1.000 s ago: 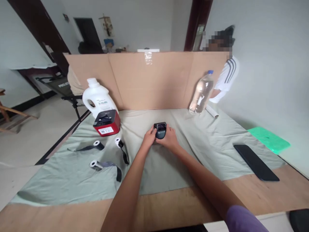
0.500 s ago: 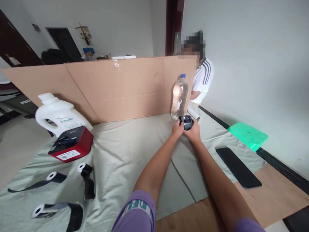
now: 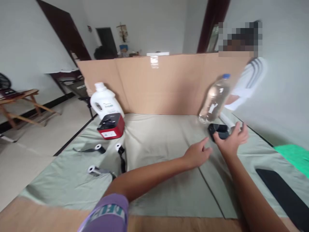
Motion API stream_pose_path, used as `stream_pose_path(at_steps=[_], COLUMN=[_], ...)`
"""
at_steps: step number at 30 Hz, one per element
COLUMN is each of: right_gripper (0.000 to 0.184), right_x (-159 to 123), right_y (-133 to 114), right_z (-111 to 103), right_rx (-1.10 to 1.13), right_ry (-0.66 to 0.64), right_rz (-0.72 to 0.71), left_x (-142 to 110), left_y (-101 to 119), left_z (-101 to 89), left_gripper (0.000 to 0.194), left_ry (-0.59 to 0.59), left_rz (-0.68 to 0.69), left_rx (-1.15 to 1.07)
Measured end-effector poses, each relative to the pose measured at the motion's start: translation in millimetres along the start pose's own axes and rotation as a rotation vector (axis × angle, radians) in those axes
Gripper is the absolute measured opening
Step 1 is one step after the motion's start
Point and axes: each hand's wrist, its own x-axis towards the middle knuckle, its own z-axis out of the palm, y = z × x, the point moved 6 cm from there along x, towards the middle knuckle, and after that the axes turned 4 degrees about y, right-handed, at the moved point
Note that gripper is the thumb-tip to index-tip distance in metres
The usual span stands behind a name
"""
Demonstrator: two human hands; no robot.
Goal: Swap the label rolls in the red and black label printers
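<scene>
A small black device with a glossy top (image 3: 219,130) rests on the cloth just in front of a clear plastic bottle with a blue cap (image 3: 214,100); its kind I cannot make out. My right hand (image 3: 231,140) is beside and partly in front of the device, fingers spread and thumb near its front edge. Holding nothing, my left hand (image 3: 196,154) hovers over the cloth to the left, index finger stretched out and the other fingers loosely bent.
A cardboard screen (image 3: 159,87) stands along the back, with a person's white sleeve (image 3: 251,80) behind its right end. To the left are a white jug (image 3: 106,101), a red-and-black box (image 3: 112,127) and black-and-white rolls (image 3: 98,148). A black slab (image 3: 285,193) lies at right.
Both hands have come off the black device, which now lies on the cloth. The left hand has drawn back and left; the right fingers have spread. The view has swung left.
</scene>
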Motion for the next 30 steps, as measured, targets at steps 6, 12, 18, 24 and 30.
stream_pose_path(at_steps=[6, 12, 18, 24, 30], right_gripper=[0.071, 0.061, 0.078, 0.095, 0.118], right_x=[-49, -152, -219, -226, -227], right_y=[-139, -316, -449, -467, -459], right_z=[13, 126, 201, 209, 209], right_rx=[0.391, 0.753, 0.862, 0.679, 0.371], right_ry=[-0.247, -0.887, -1.191, -1.187, -1.209], right_rz=[-0.314, -0.226, 0.018, -0.024, -0.18], left_x=[-153, -218, -194, -180, -188], left_y=[-13, -142, -208, -223, -223], left_z=[-261.5, -463.3, -459.3, -453.5, -444.5], left_gripper=[0.033, 0.032, 0.02, 0.033, 0.035], left_ry=[0.641, 1.244, 1.02, 0.941, 0.908], left_rz=[0.087, -0.293, -0.515, -0.534, -0.544], left_rx=[-0.013, -0.088, -0.245, -0.33, -0.363])
